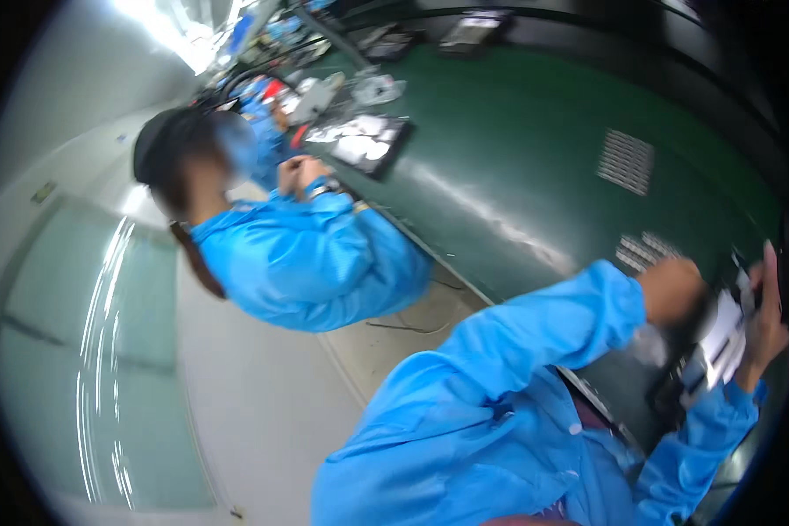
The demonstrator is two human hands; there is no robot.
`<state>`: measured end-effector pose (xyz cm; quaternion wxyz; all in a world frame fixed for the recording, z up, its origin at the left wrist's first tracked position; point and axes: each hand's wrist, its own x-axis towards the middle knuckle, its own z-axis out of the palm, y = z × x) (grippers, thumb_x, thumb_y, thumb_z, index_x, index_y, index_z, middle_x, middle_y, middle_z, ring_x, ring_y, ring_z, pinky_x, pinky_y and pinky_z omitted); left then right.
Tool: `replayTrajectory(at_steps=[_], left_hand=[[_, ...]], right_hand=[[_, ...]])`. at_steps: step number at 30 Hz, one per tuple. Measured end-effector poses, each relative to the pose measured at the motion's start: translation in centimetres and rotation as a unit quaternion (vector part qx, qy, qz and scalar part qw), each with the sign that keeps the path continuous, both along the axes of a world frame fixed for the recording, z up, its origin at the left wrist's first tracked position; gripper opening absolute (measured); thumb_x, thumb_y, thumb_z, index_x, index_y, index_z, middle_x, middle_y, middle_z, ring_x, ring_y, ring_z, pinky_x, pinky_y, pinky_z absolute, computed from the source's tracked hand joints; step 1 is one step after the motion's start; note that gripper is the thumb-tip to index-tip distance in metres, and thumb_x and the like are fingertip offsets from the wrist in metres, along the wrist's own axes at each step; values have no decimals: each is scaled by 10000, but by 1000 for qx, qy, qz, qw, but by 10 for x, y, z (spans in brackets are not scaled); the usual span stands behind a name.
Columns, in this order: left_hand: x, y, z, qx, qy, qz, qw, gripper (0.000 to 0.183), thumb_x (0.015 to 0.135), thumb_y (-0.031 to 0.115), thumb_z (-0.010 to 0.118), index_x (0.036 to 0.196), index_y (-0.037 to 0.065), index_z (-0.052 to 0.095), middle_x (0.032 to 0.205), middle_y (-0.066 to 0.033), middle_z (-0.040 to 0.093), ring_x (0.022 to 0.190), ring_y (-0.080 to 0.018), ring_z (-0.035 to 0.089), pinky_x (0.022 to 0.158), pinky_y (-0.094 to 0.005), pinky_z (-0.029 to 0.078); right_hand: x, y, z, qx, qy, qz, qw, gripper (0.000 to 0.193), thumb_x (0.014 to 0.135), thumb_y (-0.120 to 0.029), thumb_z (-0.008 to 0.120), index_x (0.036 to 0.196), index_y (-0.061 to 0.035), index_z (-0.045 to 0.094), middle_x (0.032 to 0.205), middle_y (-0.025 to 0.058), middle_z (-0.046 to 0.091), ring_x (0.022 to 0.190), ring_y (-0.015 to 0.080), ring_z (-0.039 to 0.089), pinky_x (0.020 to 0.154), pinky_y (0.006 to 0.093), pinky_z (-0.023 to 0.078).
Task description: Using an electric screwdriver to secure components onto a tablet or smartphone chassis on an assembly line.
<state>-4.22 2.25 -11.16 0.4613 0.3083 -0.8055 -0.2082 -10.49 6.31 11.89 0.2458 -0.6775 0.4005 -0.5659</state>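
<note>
My left hand [672, 291] is over the right part of the green bench, its back toward me. Its fingers are hidden and blurred, so I cannot tell what they hold. Close by on its right is my right hand [766, 320], near the picture's rim, with its fingers stretched upward and the thumb apart. Between and below the hands lies a dark tray [671, 386] with white and silvery pieces [724, 337], smeared by motion. Just beyond my left hand sits a small group of light pieces in rows [644, 252].
A pale grid-like sheet of small pieces [625, 161] lies farther back on the green bench [500, 131]. To the left a co-worker in a blue coat [316, 254] sits at a black tray with white pieces [368, 145]. Bags and more trays crowd the far end.
</note>
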Motion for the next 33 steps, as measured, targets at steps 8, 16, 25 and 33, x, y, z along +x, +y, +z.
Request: replayTrajectory(at_steps=[8,16,25,33], left_hand=[[5,67,57,-10,19,132,991,274,748,-81,596,1010,-11,636,969,-181,653,754,-215,656,670,-273,526],[-72,137,83,-71,-146,-163,973,533,632,144,795,1063,-81,579,1063,-198,611,963,-333,603,849,-415,482],[-96,37,72,-167,-266,-37,949,437,668,68,763,1061,-35,601,1125,-212,594,1057,-356,570,918,-412,440],[-76,-152,77,-138,-323,130,927,367,714,97,712,1059,6,625,1027,-206,630,934,-352,621,847,-377,484]], right_hand=[[-125,48,-35,-75,-85,-48,992,432,773,28,672,1166,22,492,630,7,533,530,75,507,490,195,391],[-230,79,-24,-16,-135,-229,964,374,718,56,695,1034,36,496,592,48,579,460,92,541,420,207,407],[-357,42,-118,-69,20,-409,909,329,756,-99,735,1035,-14,582,668,-5,542,581,75,512,532,231,426],[-356,46,-111,-67,-63,-371,924,517,736,-27,695,1209,-6,489,861,112,632,767,179,605,720,277,479]])
